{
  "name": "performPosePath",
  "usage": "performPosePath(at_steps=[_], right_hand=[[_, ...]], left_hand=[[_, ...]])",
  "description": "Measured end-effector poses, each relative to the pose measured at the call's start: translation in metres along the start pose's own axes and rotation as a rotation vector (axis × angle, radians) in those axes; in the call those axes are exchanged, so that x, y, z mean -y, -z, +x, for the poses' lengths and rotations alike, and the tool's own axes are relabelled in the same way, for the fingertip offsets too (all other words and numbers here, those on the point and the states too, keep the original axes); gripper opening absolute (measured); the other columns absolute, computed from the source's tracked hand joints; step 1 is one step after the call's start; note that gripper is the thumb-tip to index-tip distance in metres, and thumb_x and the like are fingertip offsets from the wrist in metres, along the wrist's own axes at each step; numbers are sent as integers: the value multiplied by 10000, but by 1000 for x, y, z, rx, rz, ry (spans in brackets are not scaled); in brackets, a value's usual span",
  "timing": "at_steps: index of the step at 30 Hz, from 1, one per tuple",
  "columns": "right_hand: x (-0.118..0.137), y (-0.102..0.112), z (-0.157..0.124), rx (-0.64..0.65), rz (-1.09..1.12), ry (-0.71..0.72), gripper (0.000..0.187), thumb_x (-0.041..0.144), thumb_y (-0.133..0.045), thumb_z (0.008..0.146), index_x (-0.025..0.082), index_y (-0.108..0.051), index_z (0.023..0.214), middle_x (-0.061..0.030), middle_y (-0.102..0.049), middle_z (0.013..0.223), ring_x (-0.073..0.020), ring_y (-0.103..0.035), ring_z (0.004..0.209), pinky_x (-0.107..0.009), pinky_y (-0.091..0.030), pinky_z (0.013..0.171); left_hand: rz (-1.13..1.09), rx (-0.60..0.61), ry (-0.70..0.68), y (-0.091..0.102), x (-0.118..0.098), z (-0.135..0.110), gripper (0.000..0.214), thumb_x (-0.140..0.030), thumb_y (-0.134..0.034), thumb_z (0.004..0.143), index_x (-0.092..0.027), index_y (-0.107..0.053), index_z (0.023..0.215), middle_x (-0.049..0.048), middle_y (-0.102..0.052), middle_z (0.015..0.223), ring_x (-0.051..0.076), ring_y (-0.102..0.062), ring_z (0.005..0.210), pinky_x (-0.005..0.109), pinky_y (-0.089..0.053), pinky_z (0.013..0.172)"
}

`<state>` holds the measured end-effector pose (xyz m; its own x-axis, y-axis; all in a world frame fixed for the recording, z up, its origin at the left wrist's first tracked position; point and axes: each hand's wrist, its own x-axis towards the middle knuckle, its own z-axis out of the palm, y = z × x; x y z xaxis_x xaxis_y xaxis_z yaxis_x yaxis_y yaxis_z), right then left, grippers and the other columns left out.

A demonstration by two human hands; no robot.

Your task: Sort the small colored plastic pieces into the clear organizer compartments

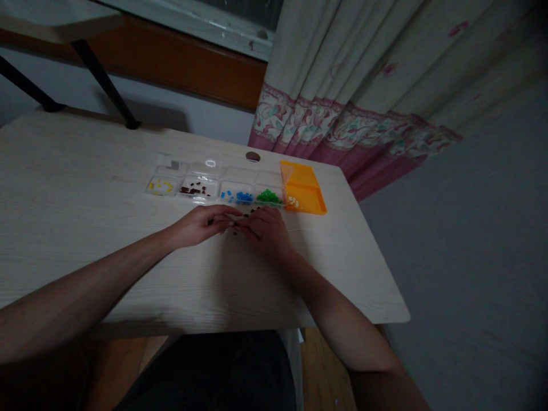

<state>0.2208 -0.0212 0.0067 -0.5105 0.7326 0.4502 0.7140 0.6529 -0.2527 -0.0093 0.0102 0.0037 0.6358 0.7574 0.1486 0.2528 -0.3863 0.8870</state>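
My left hand (203, 222) and my right hand (266, 227) rest on the pale wooden table (85, 188), fingertips meeting just in front of a clear compartment tray (214, 171). Both hands have fingers drawn together in a pinch around small dark pieces (252, 212) lying at the fingertips; what each pinches is too small to name. The tray holds yellow bits (159, 185), dark brown bits (193, 189), blue bits (240, 196) and green bits (268, 197) in separate compartments.
An orange lid or box (305, 191) lies at the tray's right end. A round cable hole (253, 156) sits behind the tray. Patterned curtains (342, 103) hang at the back right. Black shelf legs (103, 80) stand on the table's far left.
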Motion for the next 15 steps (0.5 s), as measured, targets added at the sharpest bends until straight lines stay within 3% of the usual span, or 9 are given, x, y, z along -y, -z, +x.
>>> performPosePath(at_steps=[4, 9, 15], right_hand=[[-4, 4, 0, 7, -2, -10, 200, 353, -600, 961, 267, -771, 1019, -49, -717, 906, -207, -597, 918, -361, -413, 863], [-14, 10, 1, -5, -29, -52, 198, 319, -605, 956, 235, -780, 996, -66, -724, 904, -224, -604, 935, -376, -421, 873], [-25, 13, 1, 25, -84, -83, 160, 274, -638, 928, 240, -788, 973, -56, -716, 884, -223, -594, 923, -372, -424, 865]], left_hand=[[-17, 18, -21, -1, -2, 0, 364, -366, -530, 955, -191, -596, 1267, 57, -754, 993, 173, -706, 893, 277, -541, 785], [222, -47, -64, -1, -5, 0, 281, -362, -570, 926, -179, -638, 1128, 41, -693, 908, 154, -610, 741, 278, -492, 700], [442, 74, -228, 2, -5, 2, 246, -397, -642, 909, -186, -672, 1032, 72, -621, 1024, 231, -550, 1035, 372, -420, 946]])
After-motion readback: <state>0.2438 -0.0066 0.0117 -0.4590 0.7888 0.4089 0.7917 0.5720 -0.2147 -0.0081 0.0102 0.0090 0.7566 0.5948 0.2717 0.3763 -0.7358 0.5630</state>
